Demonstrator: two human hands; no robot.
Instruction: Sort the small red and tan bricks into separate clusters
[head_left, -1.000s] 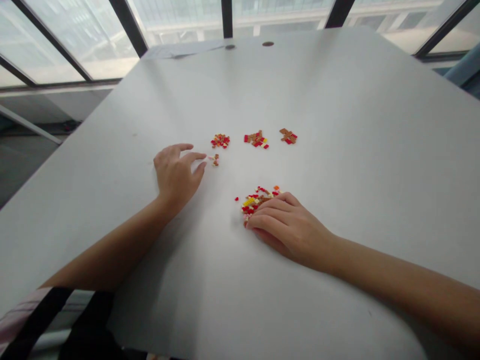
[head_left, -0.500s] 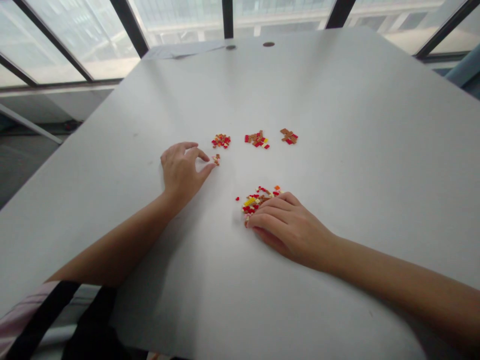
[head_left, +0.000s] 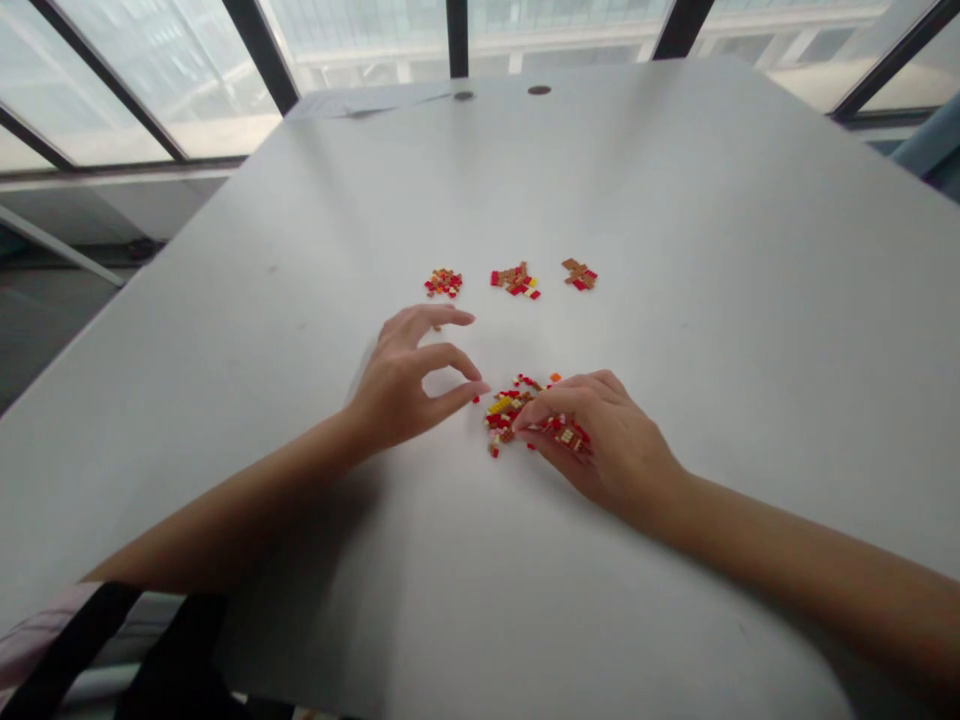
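A loose pile of small toy bricks (head_left: 500, 406), red, yellow, brown and white, lies on the white table. Over its right side is my right hand (head_left: 607, 440), thumb and index fingertip together in a pinch. Whatever these tips hold is hidden; several bricks show beneath the palm. My left hand (head_left: 409, 380) is at the pile's left, its thumb and index tips brought together and the other fingers stretched out. A single red brick (head_left: 475, 399) lies just under that thumb tip. Small bricks (head_left: 437, 328) behind the left hand are mostly covered by it.
Farther back stand three sorted groups in a row: small mixed bricks (head_left: 444, 283), red and brown bricks (head_left: 514, 280), and flat brown and red pieces (head_left: 580, 274). The white table (head_left: 637, 180) reaches to windows, with two round holes near its far edge.
My left hand has moved right and nearer, from the small bricks to the main pile. My right hand has lifted its palm slightly and drawn thumb and index together, uncovering more bricks.
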